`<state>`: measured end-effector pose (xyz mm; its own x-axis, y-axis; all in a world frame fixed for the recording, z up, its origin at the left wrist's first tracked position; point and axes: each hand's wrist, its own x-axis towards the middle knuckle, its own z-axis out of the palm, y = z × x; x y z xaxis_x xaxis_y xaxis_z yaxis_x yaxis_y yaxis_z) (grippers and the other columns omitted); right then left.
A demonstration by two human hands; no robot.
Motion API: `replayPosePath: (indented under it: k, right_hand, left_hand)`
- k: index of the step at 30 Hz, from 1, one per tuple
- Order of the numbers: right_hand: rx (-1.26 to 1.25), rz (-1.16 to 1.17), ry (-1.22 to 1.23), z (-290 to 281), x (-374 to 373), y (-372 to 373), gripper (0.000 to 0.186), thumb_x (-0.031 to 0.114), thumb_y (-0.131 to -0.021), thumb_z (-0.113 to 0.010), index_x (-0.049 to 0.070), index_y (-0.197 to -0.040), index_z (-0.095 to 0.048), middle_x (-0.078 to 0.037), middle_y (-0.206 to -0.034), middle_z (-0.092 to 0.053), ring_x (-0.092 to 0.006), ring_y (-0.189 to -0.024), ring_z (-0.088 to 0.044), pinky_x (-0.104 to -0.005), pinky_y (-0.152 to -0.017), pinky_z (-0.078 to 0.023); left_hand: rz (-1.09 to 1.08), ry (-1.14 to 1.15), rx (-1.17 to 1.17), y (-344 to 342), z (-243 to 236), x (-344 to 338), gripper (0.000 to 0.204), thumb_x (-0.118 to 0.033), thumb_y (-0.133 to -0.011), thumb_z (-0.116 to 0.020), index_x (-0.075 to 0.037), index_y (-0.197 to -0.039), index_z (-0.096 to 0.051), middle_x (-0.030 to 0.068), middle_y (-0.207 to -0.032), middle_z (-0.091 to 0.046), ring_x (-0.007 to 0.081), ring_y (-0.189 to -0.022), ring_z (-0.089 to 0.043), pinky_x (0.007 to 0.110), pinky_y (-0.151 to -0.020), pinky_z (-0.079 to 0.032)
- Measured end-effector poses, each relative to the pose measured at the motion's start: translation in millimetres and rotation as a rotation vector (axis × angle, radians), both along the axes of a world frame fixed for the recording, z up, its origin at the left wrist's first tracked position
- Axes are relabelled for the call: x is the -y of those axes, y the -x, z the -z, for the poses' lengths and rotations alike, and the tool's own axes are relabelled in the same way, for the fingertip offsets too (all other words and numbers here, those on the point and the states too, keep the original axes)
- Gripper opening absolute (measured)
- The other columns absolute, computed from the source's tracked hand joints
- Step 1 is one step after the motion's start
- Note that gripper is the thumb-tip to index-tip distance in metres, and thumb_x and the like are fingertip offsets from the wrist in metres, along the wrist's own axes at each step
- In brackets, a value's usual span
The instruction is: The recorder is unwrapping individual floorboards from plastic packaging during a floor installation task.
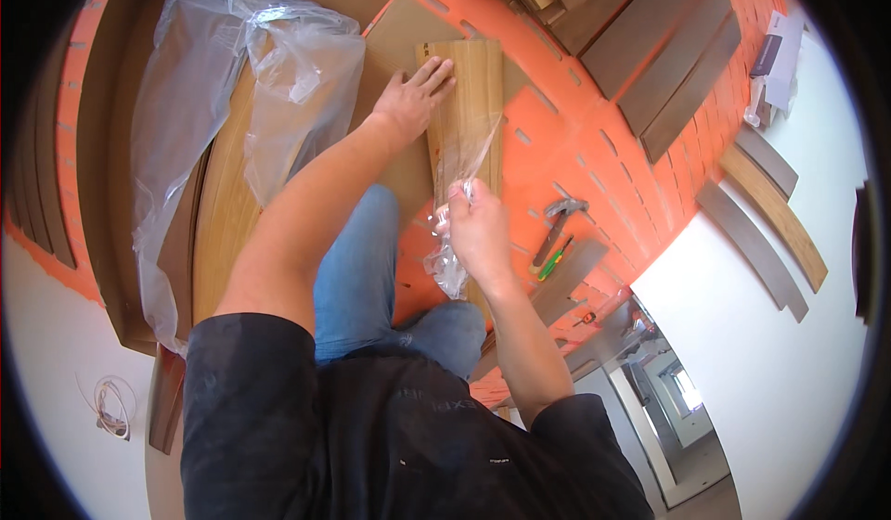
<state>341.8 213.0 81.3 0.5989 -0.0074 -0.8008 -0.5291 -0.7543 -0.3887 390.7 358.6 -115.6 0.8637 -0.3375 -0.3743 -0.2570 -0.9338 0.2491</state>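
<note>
A light-brown wood floor plank (478,93), which may be one of a stack, lies lengthwise in front of me, its near part covered by clear plastic wrap (447,274). My left hand (415,102) rests on the plank's far left edge, fingers stretched out over its face. Lower down, my right hand (479,228) is closed around a bunched piece of the plastic wrap, which pulls taut in a fold toward the plank's right edge. The film's crumpled end hangs below that fist. How far the plank runs behind my right hand and knee is partly hidden.
At left stands an open cardboard box (100,163) with another plank (227,214) under a loose clear plastic sheet (186,102). On the orange underlay (548,154) to the right lie a hammer (553,234) and a green cutter (554,260). Dark planks (664,51) lie at the far right.
</note>
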Motion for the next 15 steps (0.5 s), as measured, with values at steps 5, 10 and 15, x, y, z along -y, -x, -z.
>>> replayPosePath:
  k: [5,10,15]
  right_hand:
    - [0.093,0.08,-0.067,2.5,21.0,9.6,0.025,0.022,-0.109,-0.057,-0.002,-0.105,-0.065,-0.012,-0.077,-0.072,-0.0175,-0.066,-0.071,-0.0355,-0.062,-0.056]
    - [0.068,0.202,-0.099,-3.4,50.7,-4.9,0.032,0.029,-0.11,-0.058,0.0,-0.099,-0.064,-0.008,-0.074,-0.069,-0.0112,-0.065,-0.067,-0.0291,-0.059,-0.054]
    - [0.085,0.131,-0.064,-13.9,40.9,-10.1,0.034,0.03,-0.11,-0.058,0.0,-0.096,-0.063,-0.008,-0.071,-0.069,-0.0119,-0.06,-0.067,-0.0286,-0.058,-0.054]
  left_hand:
    - [-0.005,0.142,0.017,1.0,4.2,-13.8,0.065,-0.017,-0.098,-0.059,-0.013,-0.161,-0.043,0.0063,-0.174,-0.026,0.0224,-0.16,-0.026,0.049,-0.12,-0.037]
    - [-0.337,0.299,0.074,67.4,-11.7,39.5,0.05,-0.013,-0.094,-0.056,-0.006,-0.144,-0.058,0.014,-0.158,-0.049,0.0297,-0.151,-0.04,0.052,-0.124,-0.029]
    - [-0.012,0.274,-0.082,139.7,-15.8,102.9,0.056,-0.025,-0.1,-0.051,-0.002,-0.151,-0.052,0.0148,-0.165,-0.042,0.0304,-0.158,-0.03,0.05,-0.13,-0.019]
